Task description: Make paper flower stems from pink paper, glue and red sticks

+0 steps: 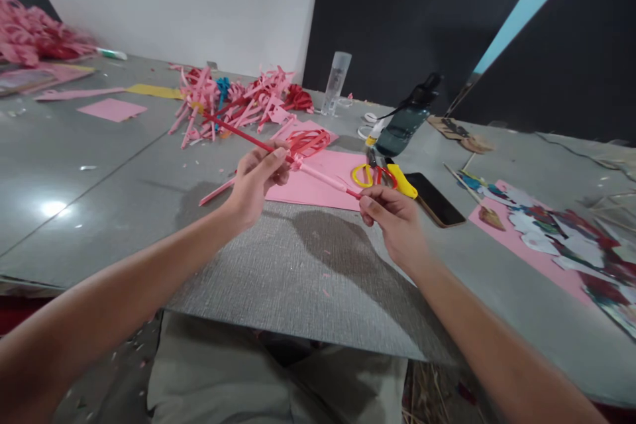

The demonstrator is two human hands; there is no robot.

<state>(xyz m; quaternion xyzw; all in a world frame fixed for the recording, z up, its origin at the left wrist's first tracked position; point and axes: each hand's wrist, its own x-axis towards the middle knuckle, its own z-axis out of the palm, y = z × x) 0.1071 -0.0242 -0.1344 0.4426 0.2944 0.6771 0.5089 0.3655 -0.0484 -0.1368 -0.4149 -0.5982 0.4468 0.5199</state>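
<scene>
A thin red stick [238, 132] runs slantwise above the middle of the surface [89, 179], its long axis going from the far left down toward the near right. The left hand [256, 179] has its fingers [273, 162] closed round the stick about midway, where a strip of pink paper [318, 176] is wound on it. The right hand [395, 215] pinches the stick's near-right end between thumb and fingertips, so both hands have hold of it and neither is open. Just beyond the hands lie a pink sheet [322, 189], yellow-handled scissors [380, 175] and a dark phone [434, 199]. A heap of pink paper pieces [238, 103] sits toward the far edge, well apart from the hands.
</scene>
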